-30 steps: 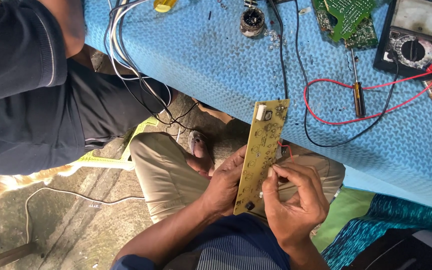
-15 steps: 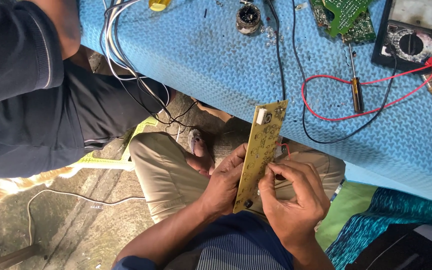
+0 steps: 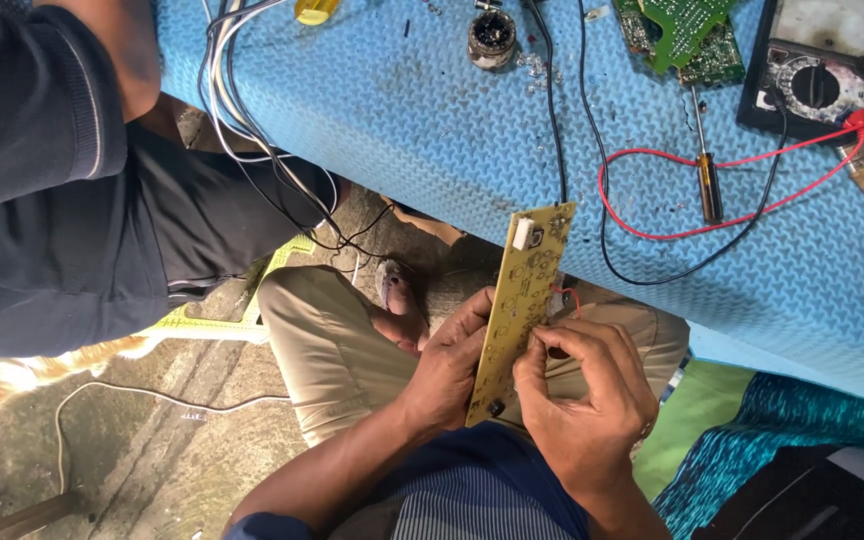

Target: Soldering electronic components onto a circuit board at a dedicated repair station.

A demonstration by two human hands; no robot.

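Both hands are held over the lap, below the near edge of the blue foam mat (image 3: pixel 432 120). A long yellowish circuit board (image 3: pixel 517 310) is gripped along its left edge by the left hand (image 3: pixel 447 365), fingers curled closed around it. The board is held nearly upright, tilted, its top end overlapping the mat's near edge. The right hand (image 3: pixel 587 400) is closed at the board's right edge, fingertips pinched against it beside a thin red wire (image 3: pixel 567 295); whether the wire itself is pinched cannot be told.

On the mat, noted: a screwdriver (image 3: pixel 707 165) with a yellow-and-black handle inside a loop of red lead (image 3: pixel 672 235); a black lead (image 3: pixel 652 275) curving just beside it; a multimeter (image 3: pixel 812 75) at the far right corner; a green circuit board (image 3: pixel 682 35) to its left at the far edge; a small round metal part (image 3: pixel 492 40) further left.

Another person in dark clothing (image 3: pixel 42 200) is seated at the mat's left edge, with a bundle of cables (image 3: pixel 242 110) hanging over that edge.
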